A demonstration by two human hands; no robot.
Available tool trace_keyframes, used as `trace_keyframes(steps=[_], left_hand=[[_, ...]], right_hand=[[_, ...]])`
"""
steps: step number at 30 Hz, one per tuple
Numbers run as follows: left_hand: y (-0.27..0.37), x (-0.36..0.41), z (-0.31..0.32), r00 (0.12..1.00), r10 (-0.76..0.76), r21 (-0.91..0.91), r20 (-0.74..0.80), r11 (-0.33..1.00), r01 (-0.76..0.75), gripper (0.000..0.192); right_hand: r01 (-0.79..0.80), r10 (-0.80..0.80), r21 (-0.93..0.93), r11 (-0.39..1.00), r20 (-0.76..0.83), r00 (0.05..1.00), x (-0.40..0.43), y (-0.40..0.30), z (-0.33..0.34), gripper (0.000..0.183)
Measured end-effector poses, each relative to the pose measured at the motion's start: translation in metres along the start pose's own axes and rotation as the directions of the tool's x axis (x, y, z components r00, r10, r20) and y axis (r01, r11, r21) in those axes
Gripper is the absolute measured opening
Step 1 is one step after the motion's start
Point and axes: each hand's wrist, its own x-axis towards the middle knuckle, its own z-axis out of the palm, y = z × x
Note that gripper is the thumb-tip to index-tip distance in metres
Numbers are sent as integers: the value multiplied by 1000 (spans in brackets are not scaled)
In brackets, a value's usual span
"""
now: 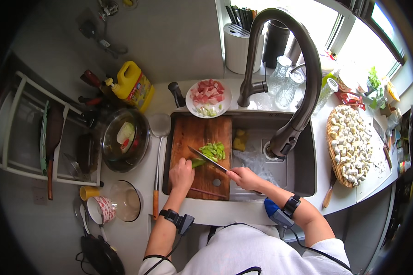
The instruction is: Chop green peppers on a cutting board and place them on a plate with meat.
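A wooden cutting board [189,132] lies across the left part of the sink. On it my left hand [181,174] pins down a green vegetable [197,162], likely a pepper; my fingers hide part of it. My right hand [242,177] grips the handle of a kitchen knife [206,157], its blade angled up and left, against or just over the vegetable's right end. Beyond the blade sits a small heap of cut green pieces [213,150]. A white plate [228,94] behind the board holds cut raw meat [208,91] and pale green chopped pieces [208,110].
A tall faucet [309,62] arches over the sink's right basin [292,178], where a plastic bag [253,161] lies. Left stand a glass bowl [125,161] and a long-handled spatula [157,154]. A woven tray [330,151] of pale cut pieces is right. Glass bottles [284,92] stand behind.
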Motion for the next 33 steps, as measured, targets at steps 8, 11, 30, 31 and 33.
trace_keyframes(steps=[8, 11, 30, 31, 33], left_hand=[[5, -14, 14, 996, 68, -63, -51, 995, -71, 24], [-9, -25, 27, 994, 74, -77, -83, 994, -81, 23], [-14, -24, 37, 971, 120, -197, -208, 967, -161, 23], [-14, -24, 37, 976, 113, -197, -186, 969, -149, 23], [-14, -24, 37, 981, 104, -199, -163, 970, -136, 23]], right_hand=[[160, -167, -119, 980, -49, 985, -8, -13, 0, 40], [88, -75, -190, 978, 70, 995, -18, -29, -2, 40], [105, -108, -133, 986, -17, 994, -22, -28, 5, 38], [105, -108, -133, 986, -15, 994, -23, -27, 7, 38], [60, -63, -229, 972, -5, 998, -25, -26, 8, 39]])
